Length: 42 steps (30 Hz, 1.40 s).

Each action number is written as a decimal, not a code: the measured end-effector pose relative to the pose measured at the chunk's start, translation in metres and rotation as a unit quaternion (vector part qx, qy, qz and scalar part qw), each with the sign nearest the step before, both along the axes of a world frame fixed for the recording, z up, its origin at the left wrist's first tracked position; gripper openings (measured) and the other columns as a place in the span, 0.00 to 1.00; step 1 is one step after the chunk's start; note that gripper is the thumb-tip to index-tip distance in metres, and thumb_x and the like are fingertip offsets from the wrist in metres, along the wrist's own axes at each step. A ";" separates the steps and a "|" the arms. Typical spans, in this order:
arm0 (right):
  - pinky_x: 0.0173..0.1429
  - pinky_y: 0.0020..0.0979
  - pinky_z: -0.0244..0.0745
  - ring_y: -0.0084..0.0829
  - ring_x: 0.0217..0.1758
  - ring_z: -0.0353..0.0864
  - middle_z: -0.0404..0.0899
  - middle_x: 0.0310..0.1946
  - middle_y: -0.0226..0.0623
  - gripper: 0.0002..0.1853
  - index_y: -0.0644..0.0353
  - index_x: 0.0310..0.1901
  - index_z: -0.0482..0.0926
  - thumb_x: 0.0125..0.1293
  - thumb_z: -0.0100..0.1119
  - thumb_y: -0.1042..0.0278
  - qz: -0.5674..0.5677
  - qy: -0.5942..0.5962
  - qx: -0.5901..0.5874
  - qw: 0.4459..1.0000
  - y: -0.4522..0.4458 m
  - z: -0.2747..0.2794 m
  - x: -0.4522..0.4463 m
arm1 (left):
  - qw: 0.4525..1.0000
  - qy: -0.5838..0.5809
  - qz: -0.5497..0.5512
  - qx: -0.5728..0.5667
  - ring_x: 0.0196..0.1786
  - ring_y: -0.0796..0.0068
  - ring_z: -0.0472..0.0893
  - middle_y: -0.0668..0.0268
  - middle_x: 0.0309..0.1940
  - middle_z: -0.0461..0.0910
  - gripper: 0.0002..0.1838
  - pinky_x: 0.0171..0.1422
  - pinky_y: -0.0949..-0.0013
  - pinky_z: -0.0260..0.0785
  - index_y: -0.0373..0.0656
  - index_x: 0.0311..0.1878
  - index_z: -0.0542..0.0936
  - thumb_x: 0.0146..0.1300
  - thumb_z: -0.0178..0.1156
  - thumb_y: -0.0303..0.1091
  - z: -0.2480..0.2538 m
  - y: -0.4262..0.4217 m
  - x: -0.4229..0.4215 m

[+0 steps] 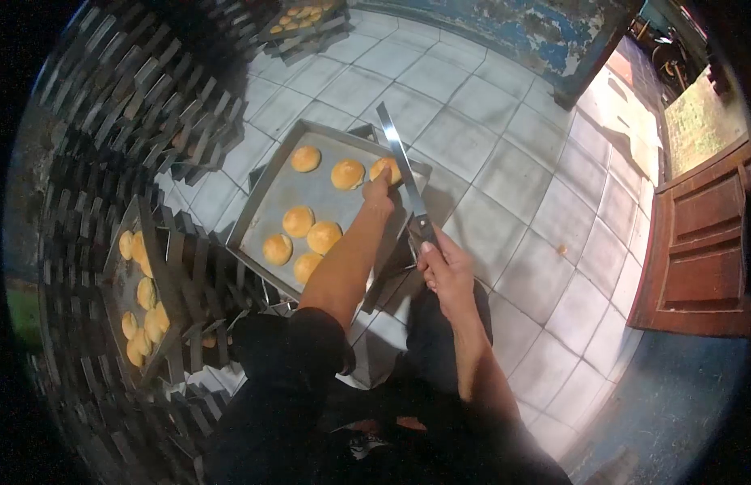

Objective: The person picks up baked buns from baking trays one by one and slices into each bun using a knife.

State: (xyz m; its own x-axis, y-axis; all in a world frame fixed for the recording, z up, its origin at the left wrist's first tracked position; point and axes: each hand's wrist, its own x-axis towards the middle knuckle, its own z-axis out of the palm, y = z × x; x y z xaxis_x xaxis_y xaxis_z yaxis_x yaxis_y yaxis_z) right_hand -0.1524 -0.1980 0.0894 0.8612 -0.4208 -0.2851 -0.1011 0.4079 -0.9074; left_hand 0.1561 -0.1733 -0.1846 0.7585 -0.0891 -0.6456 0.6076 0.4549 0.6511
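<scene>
In my right hand (448,275), fingers wrapped round the dark handle, is a long straight-bladed knife (401,160). Its blade points up and away from me over the tray's right side. My left hand (377,192) reaches across the metal baking tray (266,190) and grips a golden bun (384,168) near the far right corner; the fingertips are partly hidden. The blade passes close beside this bun, and I cannot tell if they touch. Another bun (347,174) lies just left of that hand. Several more buns (298,221) sit on the tray, some partly behind my left forearm.
Slatted dark racks (141,105) line the left side. A second tray (169,311) with several buns juts from them. More buns (303,16) are on a tray at the far top. White floor tiles (505,178) spread right, toward a brown wooden door (699,250).
</scene>
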 end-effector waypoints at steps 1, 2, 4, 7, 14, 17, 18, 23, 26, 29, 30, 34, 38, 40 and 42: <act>0.24 0.17 0.55 0.11 0.20 0.59 0.73 0.25 0.26 0.27 0.57 0.75 0.71 0.78 0.57 0.63 0.002 0.000 -0.001 1.000 0.000 0.002 0.000 | 0.999 -0.027 -0.038 -0.020 0.37 0.65 0.81 0.58 0.46 0.80 0.28 0.37 0.59 0.74 0.36 0.60 0.75 0.61 0.75 0.36 0.020 0.008 -0.005; 0.24 0.17 0.55 0.11 0.20 0.59 0.72 0.25 0.26 0.27 0.57 0.75 0.71 0.78 0.57 0.62 0.004 0.001 0.000 1.000 0.000 0.004 -0.001 | 0.999 -0.030 -0.037 -0.023 0.37 0.65 0.81 0.58 0.46 0.80 0.28 0.37 0.59 0.74 0.36 0.60 0.75 0.61 0.75 0.36 0.039 0.014 -0.013; 0.23 0.17 0.54 0.11 0.19 0.60 0.72 0.25 0.25 0.27 0.56 0.75 0.71 0.78 0.58 0.62 -0.001 -0.015 -0.005 1.000 -0.002 -0.006 0.001 | 0.996 -0.065 -0.040 -0.044 0.42 0.67 0.81 0.60 0.45 0.81 0.21 0.43 0.57 0.75 0.40 0.58 0.76 0.65 0.69 0.33 0.071 0.033 -0.027; 0.22 0.17 0.55 0.10 0.19 0.61 0.74 0.25 0.25 0.27 0.57 0.75 0.71 0.77 0.60 0.61 -0.006 -0.016 0.022 1.000 -0.001 -0.005 -0.001 | 0.987 -0.126 -0.085 -0.051 0.43 0.67 0.82 0.63 0.45 0.82 0.14 0.41 0.57 0.77 0.44 0.57 0.78 0.70 0.63 0.32 0.105 0.075 -0.051; 0.25 0.16 0.57 0.11 0.22 0.64 0.75 0.28 0.23 0.27 0.54 0.74 0.73 0.77 0.61 0.63 0.028 -0.014 0.001 1.000 0.008 0.000 -0.013 | 0.944 -0.102 -0.106 -0.295 0.59 0.53 0.81 0.58 0.59 0.80 0.24 0.62 0.41 0.77 0.42 0.64 0.75 0.76 0.52 0.50 0.179 0.194 -0.114; 0.24 0.17 0.58 0.11 0.21 0.64 0.75 0.28 0.24 0.26 0.54 0.75 0.72 0.78 0.59 0.65 0.069 -0.008 -0.024 0.997 0.027 0.004 -0.017 | 0.958 -0.064 -0.005 -0.279 0.64 0.49 0.79 0.55 0.63 0.79 0.29 0.69 0.35 0.72 0.41 0.64 0.75 0.75 0.53 0.56 0.209 0.227 -0.132; 0.24 0.17 0.58 0.11 0.22 0.64 0.76 0.28 0.25 0.27 0.54 0.76 0.71 0.78 0.58 0.65 0.082 0.004 -0.036 0.996 0.035 0.007 -0.020 | 0.966 -0.013 0.031 -0.255 0.64 0.50 0.81 0.54 0.62 0.81 0.30 0.69 0.37 0.72 0.41 0.64 0.76 0.74 0.55 0.58 0.222 0.237 -0.138; 0.31 0.22 0.69 0.15 0.27 0.72 0.80 0.31 0.26 0.26 0.62 0.74 0.70 0.78 0.56 0.65 0.142 0.026 -0.174 0.974 0.104 0.009 -0.036 | 0.955 -0.014 0.097 -0.279 0.49 0.62 0.87 0.63 0.48 0.86 0.23 0.59 0.54 0.81 0.47 0.55 0.80 0.72 0.61 0.56 0.198 0.273 -0.113; 0.44 0.27 0.77 0.24 0.37 0.81 0.85 0.38 0.38 0.27 0.67 0.73 0.70 0.77 0.56 0.67 0.152 0.041 -0.249 0.956 0.146 0.030 -0.051 | 0.942 -0.048 0.130 -0.305 0.47 0.63 0.87 0.65 0.45 0.87 0.20 0.57 0.58 0.82 0.48 0.51 0.82 0.71 0.63 0.55 0.200 0.284 -0.115; 0.39 0.24 0.74 0.20 0.32 0.77 0.81 0.33 0.31 0.24 0.67 0.71 0.73 0.78 0.57 0.67 0.140 -0.035 -0.373 0.917 0.177 0.043 -0.059 | 0.929 -0.062 0.155 -0.332 0.46 0.63 0.88 0.65 0.44 0.88 0.21 0.55 0.58 0.83 0.48 0.49 0.84 0.70 0.64 0.57 0.204 0.295 -0.123; 0.39 0.24 0.74 0.20 0.32 0.77 0.81 0.33 0.31 0.24 0.67 0.71 0.73 0.78 0.57 0.67 0.143 -0.031 -0.376 0.915 0.181 0.042 -0.062 | 0.926 -0.060 0.157 -0.339 0.45 0.62 0.89 0.64 0.43 0.89 0.22 0.53 0.56 0.83 0.49 0.48 0.85 0.69 0.65 0.58 0.204 0.298 -0.127; 0.45 0.24 0.76 0.20 0.38 0.79 0.80 0.34 0.34 0.23 0.69 0.70 0.73 0.76 0.56 0.72 0.165 -0.061 -0.372 0.911 0.195 0.048 -0.074 | 0.914 -0.048 0.137 -0.379 0.39 0.64 0.87 0.65 0.37 0.87 0.22 0.44 0.59 0.83 0.49 0.44 0.85 0.67 0.66 0.60 0.213 0.308 -0.134; 0.57 0.38 0.80 0.46 0.53 0.88 0.84 0.50 0.61 0.23 0.69 0.67 0.74 0.73 0.56 0.74 0.168 -0.035 -0.434 0.885 0.200 0.046 -0.079 | 0.899 -0.034 0.164 -0.406 0.32 0.67 0.83 0.65 0.32 0.84 0.23 0.32 0.65 0.75 0.48 0.43 0.84 0.65 0.68 0.61 0.226 0.302 -0.137; 0.56 0.39 0.81 0.51 0.52 0.88 0.84 0.50 0.61 0.22 0.69 0.66 0.75 0.72 0.56 0.74 0.143 -0.081 -0.481 0.861 0.201 0.039 -0.081 | 0.902 -0.039 0.157 -0.401 0.30 0.68 0.81 0.66 0.31 0.83 0.23 0.30 0.67 0.72 0.48 0.43 0.83 0.65 0.68 0.60 0.218 0.302 -0.137; 0.55 0.42 0.81 0.56 0.51 0.87 0.84 0.50 0.61 0.22 0.69 0.66 0.76 0.71 0.57 0.74 0.145 -0.077 -0.498 0.851 0.202 0.037 -0.082 | 0.893 -0.102 0.077 -0.432 0.35 0.68 0.85 0.66 0.33 0.85 0.24 0.40 0.65 0.79 0.48 0.40 0.84 0.61 0.71 0.62 0.213 0.304 -0.138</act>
